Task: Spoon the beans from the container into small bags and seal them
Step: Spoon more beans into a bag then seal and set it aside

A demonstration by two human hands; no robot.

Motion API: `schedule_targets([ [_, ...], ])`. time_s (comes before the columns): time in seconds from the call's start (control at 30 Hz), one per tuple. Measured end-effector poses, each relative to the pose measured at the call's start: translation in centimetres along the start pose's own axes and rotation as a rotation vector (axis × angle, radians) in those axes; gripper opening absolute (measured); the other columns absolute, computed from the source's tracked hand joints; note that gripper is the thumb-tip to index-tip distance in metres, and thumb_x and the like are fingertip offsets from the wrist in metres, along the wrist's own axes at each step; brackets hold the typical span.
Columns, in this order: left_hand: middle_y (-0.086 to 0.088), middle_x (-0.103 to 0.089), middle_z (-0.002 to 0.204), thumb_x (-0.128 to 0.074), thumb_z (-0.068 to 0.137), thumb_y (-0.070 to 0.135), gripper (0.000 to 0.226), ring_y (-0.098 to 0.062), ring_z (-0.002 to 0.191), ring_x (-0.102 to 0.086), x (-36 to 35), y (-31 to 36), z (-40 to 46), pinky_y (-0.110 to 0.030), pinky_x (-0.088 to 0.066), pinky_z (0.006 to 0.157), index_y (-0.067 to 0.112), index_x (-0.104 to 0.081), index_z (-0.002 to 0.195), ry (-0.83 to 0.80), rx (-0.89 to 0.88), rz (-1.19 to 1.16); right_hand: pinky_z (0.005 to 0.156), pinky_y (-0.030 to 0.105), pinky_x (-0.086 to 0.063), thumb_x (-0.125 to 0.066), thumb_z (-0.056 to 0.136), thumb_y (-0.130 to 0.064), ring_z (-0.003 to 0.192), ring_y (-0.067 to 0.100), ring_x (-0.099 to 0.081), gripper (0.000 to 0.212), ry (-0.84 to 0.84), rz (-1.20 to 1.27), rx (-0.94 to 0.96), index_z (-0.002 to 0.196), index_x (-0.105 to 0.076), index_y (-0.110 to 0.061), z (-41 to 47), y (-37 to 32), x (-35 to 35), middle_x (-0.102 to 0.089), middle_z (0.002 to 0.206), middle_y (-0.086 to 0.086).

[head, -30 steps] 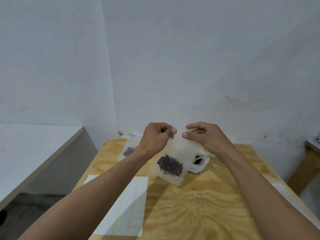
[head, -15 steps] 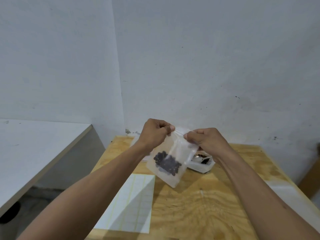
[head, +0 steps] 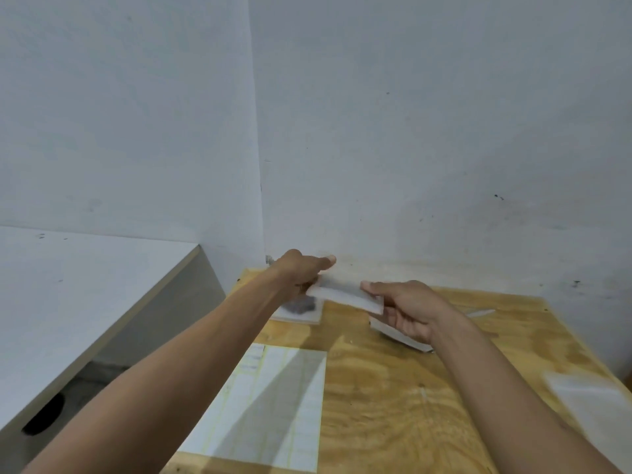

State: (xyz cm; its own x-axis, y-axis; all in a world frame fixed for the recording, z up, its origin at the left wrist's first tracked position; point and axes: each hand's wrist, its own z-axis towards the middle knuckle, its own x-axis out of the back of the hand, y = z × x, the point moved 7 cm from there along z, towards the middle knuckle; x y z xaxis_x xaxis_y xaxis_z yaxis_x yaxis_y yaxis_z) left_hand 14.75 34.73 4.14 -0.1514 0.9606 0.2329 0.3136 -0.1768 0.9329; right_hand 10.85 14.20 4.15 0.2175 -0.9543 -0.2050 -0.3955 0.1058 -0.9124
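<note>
A small translucent white plastic bag (head: pixel 345 293) is held above the far part of the light plywood table (head: pixel 393 398), lying almost flat and blurred, so its contents cannot be made out. Its left end is gripped by the left hand (head: pixel 301 270), whose fingers are curled under the bag while the thumb reaches forward over it. Its right end is pinched by the right hand (head: pixel 408 307), with the thumb laid on top of the bag and the other fingers curled beneath.

Below the left hand, a second small translucent bag (head: pixel 301 311) is seen lying flat on the table near the wall, with a cluster of dark beans (head: pixel 301 306) showing through it. It is partly hidden by the left wrist.

Under the right hand, a shallow white container (head: pixel 398 335) rests on the table; only its near edge is visible, and what it holds cannot be told. Just beyond the right wrist, a thin pale handle-like object (head: pixel 480 313) lies on the wood; whether it is the spoon cannot be told.

A white sheet with faint yellow grid lines (head: pixel 273 405) lies flat on the near left part of the table, crossed by the shadow of the left arm. A clear plastic sheet (head: pixel 588 396) rests at the table's right edge. A white-topped bench (head: pixel 85 285) stands to the left, apart from the table, and a pale grey wall (head: pixel 410 131) rises behind both.
</note>
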Motion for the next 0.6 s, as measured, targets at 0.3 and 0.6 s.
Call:
schedule_targets([
  [0.3, -0.01, -0.055, 0.084, -0.087, 0.071, 0.009, 0.026, -0.023, 0.079, -0.054, 4.8, -1.0, 0.8, -0.036, -0.046, 0.07, 0.01, -0.065, 0.084, 0.015, -0.101, 0.042, 0.098, 0.046, -0.056, -0.082, 0.083, -0.023, 0.108, 0.031, -0.068, 0.068, 0.235, -0.439, 0.228, 0.139, -0.052, 0.0, 5.2, -1.0, -3.6, -0.065, 0.128, 0.02],
  [0.6, -0.001, -0.034, 0.058, -0.069, 0.085, 0.016, 0.041, -0.018, 0.053, -0.035, 5.8, -5.9, 2.4, -0.031, -0.023, 0.051, 0.015, -0.037, 0.059, 0.196, -0.161, 0.454, 0.062, 0.032, -0.043, -0.064, 0.093, -0.038, 0.082, 0.028, -0.061, 0.026, 0.326, -1.135, 0.205, 0.088, -0.058, -0.013, 9.2, 3.2, -8.0, -0.059, 0.085, 0.003],
])
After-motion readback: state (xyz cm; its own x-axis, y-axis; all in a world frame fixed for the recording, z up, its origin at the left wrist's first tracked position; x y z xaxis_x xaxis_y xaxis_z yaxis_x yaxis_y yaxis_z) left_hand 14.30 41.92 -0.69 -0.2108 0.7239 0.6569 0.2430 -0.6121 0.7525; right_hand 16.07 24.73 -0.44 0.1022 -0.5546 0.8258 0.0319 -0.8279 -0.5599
